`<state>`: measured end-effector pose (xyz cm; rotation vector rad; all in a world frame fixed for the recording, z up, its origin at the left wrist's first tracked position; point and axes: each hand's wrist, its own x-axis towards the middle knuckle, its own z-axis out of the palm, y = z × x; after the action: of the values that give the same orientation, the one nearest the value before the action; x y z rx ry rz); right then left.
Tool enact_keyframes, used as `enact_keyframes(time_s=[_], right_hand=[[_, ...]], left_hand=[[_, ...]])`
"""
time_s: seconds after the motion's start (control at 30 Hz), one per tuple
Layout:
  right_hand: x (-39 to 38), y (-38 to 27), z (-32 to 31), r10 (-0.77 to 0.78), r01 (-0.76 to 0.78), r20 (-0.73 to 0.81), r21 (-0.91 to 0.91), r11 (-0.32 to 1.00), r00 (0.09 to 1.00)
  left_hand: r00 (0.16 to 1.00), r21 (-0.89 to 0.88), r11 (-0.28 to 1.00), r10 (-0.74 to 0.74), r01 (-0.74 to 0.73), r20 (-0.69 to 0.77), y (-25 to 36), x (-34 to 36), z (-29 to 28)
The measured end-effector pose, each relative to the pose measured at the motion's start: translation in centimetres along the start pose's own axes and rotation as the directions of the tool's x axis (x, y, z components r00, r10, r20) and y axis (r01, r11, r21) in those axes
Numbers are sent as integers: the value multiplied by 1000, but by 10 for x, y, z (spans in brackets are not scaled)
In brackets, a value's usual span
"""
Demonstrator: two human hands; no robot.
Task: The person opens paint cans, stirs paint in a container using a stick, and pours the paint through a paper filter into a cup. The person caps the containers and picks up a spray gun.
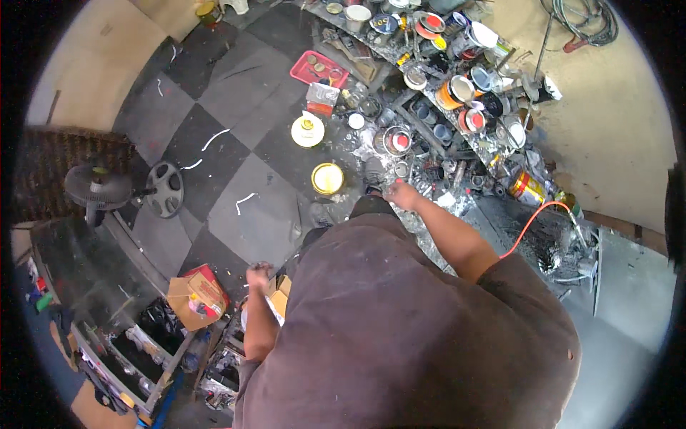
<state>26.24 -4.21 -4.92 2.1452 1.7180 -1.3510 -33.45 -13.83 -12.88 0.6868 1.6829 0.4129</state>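
Observation:
My left hand (259, 275) hangs low at my left with fingers loosely apart and nothing visible in it, over a cardboard box (283, 293). My right hand (400, 194) is out ahead at my right with its fingers curled in; what they hold, if anything, is too small to make out. Beside it are a small open tin (401, 169), a red-capped can (400, 142) and dirty clutter on the floor. My shoe (373, 170) stands just ahead of it. A yellow-rimmed tub (328, 179) sits to the front left.
Crowded shelves of paint cans (455, 92) line the right, with an orange hose (532, 217) below. A red tray (319, 69) and white-lidded tub (307, 130) are ahead. A fan (98, 188), hubcap (166, 189), glass panel (82, 264) and torn carton (199, 299) occupy the left.

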Motion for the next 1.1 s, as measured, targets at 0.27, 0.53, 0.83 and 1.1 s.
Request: enact_keyframes(time_s=[0.27,0.53,0.83,1.1], right_hand=[[6,44,-27,-55,63,-51,174,983,997],[17,128,-36,78,-63,-53,247,967,996],[37,140,-67,-165,166,-90,1,986,982],[44,116,-70,-27,33,-53,116,993,998]], left_hand=[[935,415,870,127,-265,331,91,8,123],[939,357,895,161,-269,304,166,7,158],[993,320,943,65,-93,96,209,-9,139],[972,410,899,61,-152,227,187,1,157]])
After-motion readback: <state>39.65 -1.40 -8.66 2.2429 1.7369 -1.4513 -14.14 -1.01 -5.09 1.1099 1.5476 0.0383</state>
